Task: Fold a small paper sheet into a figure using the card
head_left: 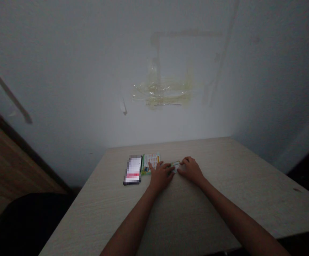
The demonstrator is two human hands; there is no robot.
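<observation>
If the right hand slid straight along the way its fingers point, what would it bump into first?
The right hand would probably meet the small paper first, since its fingertips seem to be at the edge. Just past that is the left hand. Exact depth is unclear.

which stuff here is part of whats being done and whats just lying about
In use:
small printed piece, between the left hand and right hand

Apparently just lying about:
phone
larger green printed item, though the left hand partly covers it, so possibly in use
</observation>
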